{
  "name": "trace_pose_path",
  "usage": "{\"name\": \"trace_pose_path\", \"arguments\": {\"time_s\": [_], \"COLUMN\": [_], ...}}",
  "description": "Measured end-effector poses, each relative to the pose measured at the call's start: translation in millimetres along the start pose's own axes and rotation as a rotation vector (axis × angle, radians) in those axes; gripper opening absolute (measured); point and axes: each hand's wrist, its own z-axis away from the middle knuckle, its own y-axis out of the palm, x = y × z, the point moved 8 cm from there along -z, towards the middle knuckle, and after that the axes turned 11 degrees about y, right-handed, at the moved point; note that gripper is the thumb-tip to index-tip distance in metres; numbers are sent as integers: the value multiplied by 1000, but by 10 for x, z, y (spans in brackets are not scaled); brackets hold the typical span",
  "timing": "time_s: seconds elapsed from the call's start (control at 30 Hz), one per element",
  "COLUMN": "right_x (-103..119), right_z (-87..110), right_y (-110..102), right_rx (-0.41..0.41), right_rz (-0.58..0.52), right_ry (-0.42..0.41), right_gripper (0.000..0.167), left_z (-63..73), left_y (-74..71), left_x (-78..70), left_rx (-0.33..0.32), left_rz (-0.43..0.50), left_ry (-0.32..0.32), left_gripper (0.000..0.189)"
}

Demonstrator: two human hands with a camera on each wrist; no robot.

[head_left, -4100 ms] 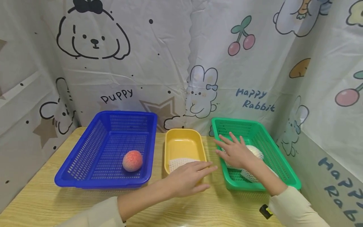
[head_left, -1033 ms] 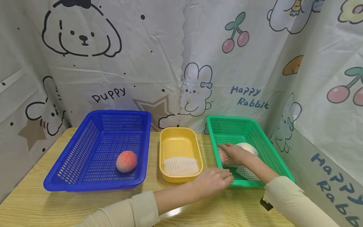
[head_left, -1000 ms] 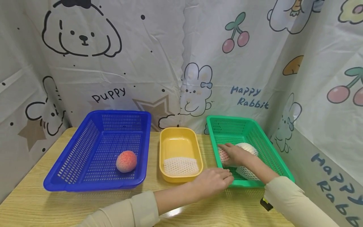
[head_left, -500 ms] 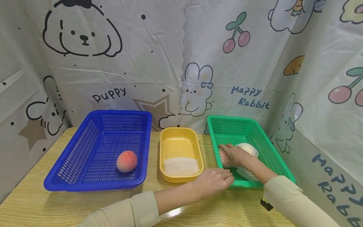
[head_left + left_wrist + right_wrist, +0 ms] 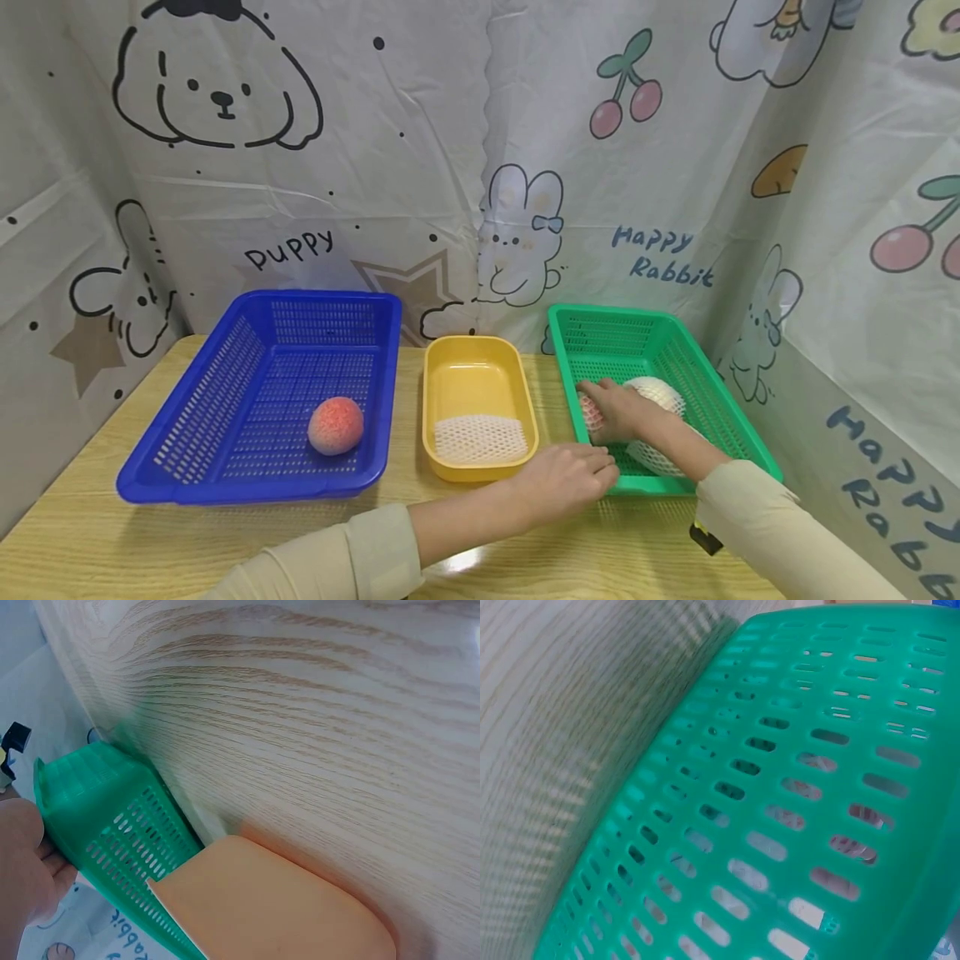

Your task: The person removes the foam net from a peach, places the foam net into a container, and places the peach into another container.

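In the head view, my right hand (image 5: 621,412) reaches into the green basket (image 5: 720,383), its fingers curled round a pinkish peach (image 5: 591,412) in a white foam net. The palm hides most of that fruit. Beside it lies a pale round fruit in a foam net (image 5: 657,392), with another piece of white netting (image 5: 654,458) partly under my forearm. My left hand (image 5: 564,483) grips the basket's front left corner; in the left wrist view its fingers (image 5: 64,879) hook over the rim. Only the basket's slotted wall (image 5: 780,780) fills the right wrist view.
A yellow tray (image 5: 476,392) holding a flat white foam net (image 5: 480,439) stands left of the green basket. Further left, a blue basket (image 5: 262,487) holds a bare peach (image 5: 335,426). A black and yellow device (image 5: 705,538) shows by the right sleeve. A printed curtain (image 5: 420,167) stands behind.
Since about four seconds ago, my left hand has moved right, from over the yellow tray to the basket corner. My right hand, then spread, has closed on the netted peach. The last second shows almost no motion.
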Motion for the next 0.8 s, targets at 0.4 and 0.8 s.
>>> {"name": "trace_pose_path", "arguments": {"time_s": [0.4, 0.8], "right_x": [-32, -198], "right_z": [51, 95], "right_y": [-77, -246], "right_rx": [-42, -121], "right_rz": [-23, -92], "right_ry": [19, 52], "right_gripper": [79, 84], "left_z": [-10, -19], "left_y": [21, 21], "left_x": [3, 14], "left_rx": [49, 77], "left_rz": [20, 25], "left_ry": [-7, -11], "left_gripper": [15, 15]}}
